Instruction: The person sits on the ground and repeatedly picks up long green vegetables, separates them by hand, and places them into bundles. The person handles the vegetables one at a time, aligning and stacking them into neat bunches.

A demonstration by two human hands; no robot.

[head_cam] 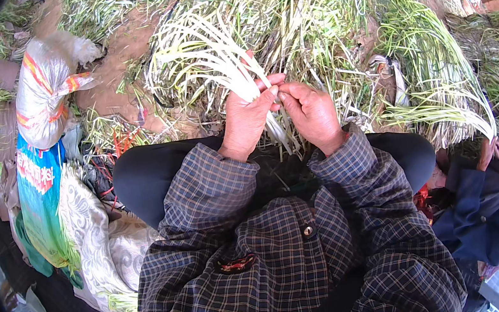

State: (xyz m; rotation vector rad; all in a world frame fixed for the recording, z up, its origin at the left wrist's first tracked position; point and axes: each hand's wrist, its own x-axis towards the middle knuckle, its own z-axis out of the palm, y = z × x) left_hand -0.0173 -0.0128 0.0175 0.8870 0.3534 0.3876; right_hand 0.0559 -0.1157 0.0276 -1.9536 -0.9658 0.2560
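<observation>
My left hand (244, 118) grips a bunch of long pale stalks that look like blanched chives (238, 78). Their yellow-green leaf tips fan out up and to the left, while the white lower ends hang below the fist. Close beside it, my right hand (313, 110) pinches at thin strands by my left thumb. What lies between those right fingertips is small and partly hidden. Beyond both hands spreads a large heap of loose chives (287, 19), with dry, straw-coloured leaves mixed in.
At right, a seated co-worker (479, 204) holds another bunch (471, 115) beside a green pile (420, 33). On the left stand a tied white woven sack (39, 90) and a printed blue-green bag (43, 201). Red and black ties (105, 177) lie near my left knee.
</observation>
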